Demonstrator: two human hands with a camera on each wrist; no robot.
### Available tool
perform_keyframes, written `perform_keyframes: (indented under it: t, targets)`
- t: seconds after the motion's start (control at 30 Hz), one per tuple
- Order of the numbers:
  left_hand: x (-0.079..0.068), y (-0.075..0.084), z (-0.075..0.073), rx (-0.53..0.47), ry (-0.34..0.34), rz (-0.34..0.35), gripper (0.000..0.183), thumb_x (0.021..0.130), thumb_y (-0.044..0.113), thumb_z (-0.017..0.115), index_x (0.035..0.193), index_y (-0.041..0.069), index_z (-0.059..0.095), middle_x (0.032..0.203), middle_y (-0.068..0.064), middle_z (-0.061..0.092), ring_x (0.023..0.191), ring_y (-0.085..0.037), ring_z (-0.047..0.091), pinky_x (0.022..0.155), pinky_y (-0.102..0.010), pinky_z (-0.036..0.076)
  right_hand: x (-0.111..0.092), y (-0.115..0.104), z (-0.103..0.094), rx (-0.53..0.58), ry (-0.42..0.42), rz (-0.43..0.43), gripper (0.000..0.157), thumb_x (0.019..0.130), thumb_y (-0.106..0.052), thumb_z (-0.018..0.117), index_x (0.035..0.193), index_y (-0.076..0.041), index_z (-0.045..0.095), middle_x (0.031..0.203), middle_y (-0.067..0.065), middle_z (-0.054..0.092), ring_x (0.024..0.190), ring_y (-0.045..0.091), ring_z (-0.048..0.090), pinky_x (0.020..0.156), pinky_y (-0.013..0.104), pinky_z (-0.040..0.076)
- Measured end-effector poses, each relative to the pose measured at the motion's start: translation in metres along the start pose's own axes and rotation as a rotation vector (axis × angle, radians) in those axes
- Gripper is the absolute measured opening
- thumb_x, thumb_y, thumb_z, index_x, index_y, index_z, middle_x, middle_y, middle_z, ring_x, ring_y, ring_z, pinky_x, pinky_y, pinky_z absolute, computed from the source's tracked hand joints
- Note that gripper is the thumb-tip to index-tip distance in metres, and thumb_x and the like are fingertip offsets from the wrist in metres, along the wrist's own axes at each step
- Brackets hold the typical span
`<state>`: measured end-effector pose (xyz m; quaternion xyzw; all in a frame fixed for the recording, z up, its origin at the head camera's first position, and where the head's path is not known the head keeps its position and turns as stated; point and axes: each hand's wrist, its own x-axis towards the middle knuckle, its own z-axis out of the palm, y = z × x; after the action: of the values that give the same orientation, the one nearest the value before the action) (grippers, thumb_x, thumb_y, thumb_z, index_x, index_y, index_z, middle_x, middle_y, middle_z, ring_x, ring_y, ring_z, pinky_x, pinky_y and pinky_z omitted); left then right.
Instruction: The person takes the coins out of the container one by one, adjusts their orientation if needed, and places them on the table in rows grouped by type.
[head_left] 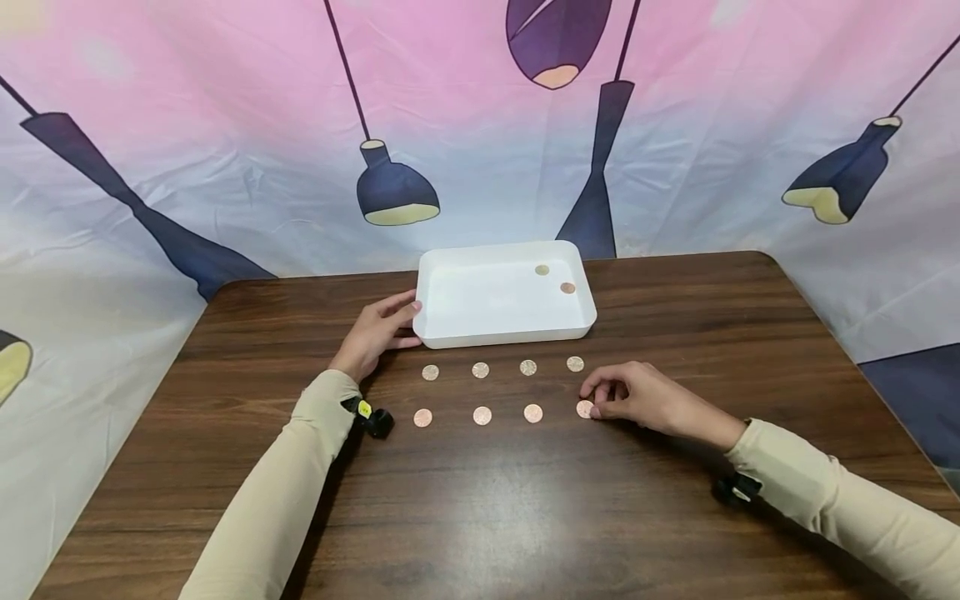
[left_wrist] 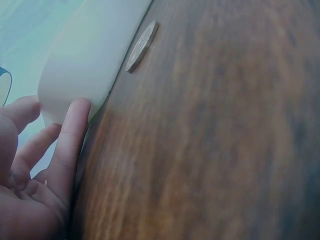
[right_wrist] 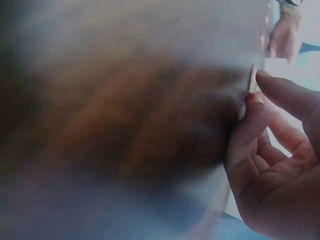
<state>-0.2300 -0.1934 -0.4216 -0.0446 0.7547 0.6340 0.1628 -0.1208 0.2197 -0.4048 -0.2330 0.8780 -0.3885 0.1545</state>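
A white tray [head_left: 504,302] stands at the back of the table, with two coins inside near its right end: a pale one [head_left: 542,270] and a copper one [head_left: 567,288]. My left hand [head_left: 377,332] touches the tray's left end; the left wrist view shows its fairly straight fingers against the tray wall [left_wrist: 85,65]. In front, my right hand [head_left: 651,402] pinches the rightmost copper coin [head_left: 584,409] of the nearer row between thumb and fingers, at table level. That coin [right_wrist: 252,79] appears edge-on in the right wrist view, partly covered by fingertips.
Two rows of coins lie between the hands: pale ones, such as the leftmost [head_left: 430,372], nearer the tray, and copper ones, such as the leftmost [head_left: 423,417], closer to me. The brown wooden table [head_left: 480,517] meets a printed cloth [head_left: 480,183] behind.
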Motion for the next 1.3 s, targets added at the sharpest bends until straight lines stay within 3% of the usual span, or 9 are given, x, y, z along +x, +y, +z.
perform_keyframes:
  t: [0.23, 0.5, 0.7, 0.97, 1.13, 1.3]
  targets:
    - [-0.001, -0.004, 0.001, -0.015, -0.013, -0.003, 0.059, 0.109, 0.035, 0.061, 0.163, 0.019, 0.043, 0.153, -0.019, 0.049, 0.123, -0.026, 0.061, 0.089, -0.028, 0.061, 0.012, -0.013, -0.021, 0.015, 0.064, 0.04, 0.01, 0.099, -0.009, 0.074, 0.109, -0.007, 0.076, 0.084, 0.002, 0.069, 0.063, 0.014, 0.056, 0.049, 0.028, 0.049]
    - [-0.002, -0.004, -0.001, -0.026, 0.001, 0.005, 0.058, 0.109, 0.033, 0.062, 0.162, 0.018, 0.044, 0.151, -0.018, 0.051, 0.12, -0.025, 0.063, 0.087, -0.03, 0.062, 0.06, -0.033, -0.052, 0.01, 0.148, 0.117, 0.019, 0.104, -0.01, 0.067, 0.12, -0.002, 0.073, 0.103, 0.019, 0.072, 0.067, 0.027, 0.063, 0.055, 0.037, 0.055]
    - [0.0, -0.006, -0.003, -0.05, 0.008, 0.007, 0.059, 0.108, 0.033, 0.064, 0.161, 0.015, 0.046, 0.149, -0.017, 0.053, 0.119, -0.024, 0.064, 0.087, -0.031, 0.062, 0.104, -0.031, -0.051, 0.023, 0.146, 0.167, 0.029, 0.107, -0.01, 0.061, 0.132, 0.004, 0.066, 0.12, 0.024, 0.069, 0.071, 0.024, 0.069, 0.069, 0.043, 0.062]
    - [0.0, -0.007, 0.002, -0.08, 0.025, 0.027, 0.058, 0.108, 0.03, 0.063, 0.158, 0.005, 0.047, 0.152, -0.02, 0.052, 0.121, -0.027, 0.063, 0.086, -0.031, 0.063, 0.143, -0.022, -0.043, 0.086, 0.133, 0.307, 0.042, 0.108, -0.008, 0.059, 0.149, 0.001, 0.053, 0.15, 0.027, 0.047, 0.099, 0.036, 0.071, 0.078, 0.037, 0.063]
    - [0.002, -0.006, 0.002, -0.08, 0.024, 0.028, 0.058, 0.108, 0.031, 0.064, 0.157, 0.003, 0.049, 0.152, -0.02, 0.052, 0.127, -0.031, 0.061, 0.087, -0.031, 0.062, 0.156, -0.015, -0.044, 0.111, 0.133, 0.347, 0.046, 0.108, -0.004, 0.055, 0.153, 0.003, 0.047, 0.151, 0.029, 0.043, 0.089, 0.027, 0.071, 0.077, 0.034, 0.062]
    - [0.002, -0.006, 0.002, -0.082, 0.029, 0.036, 0.057, 0.108, 0.03, 0.064, 0.155, 0.002, 0.05, 0.151, -0.02, 0.053, 0.125, -0.03, 0.061, 0.086, -0.031, 0.063, 0.166, -0.012, -0.044, 0.13, 0.111, 0.345, 0.05, 0.106, 0.003, 0.047, 0.155, 0.008, 0.041, 0.125, 0.028, 0.06, 0.069, 0.014, 0.067, 0.069, 0.028, 0.062]
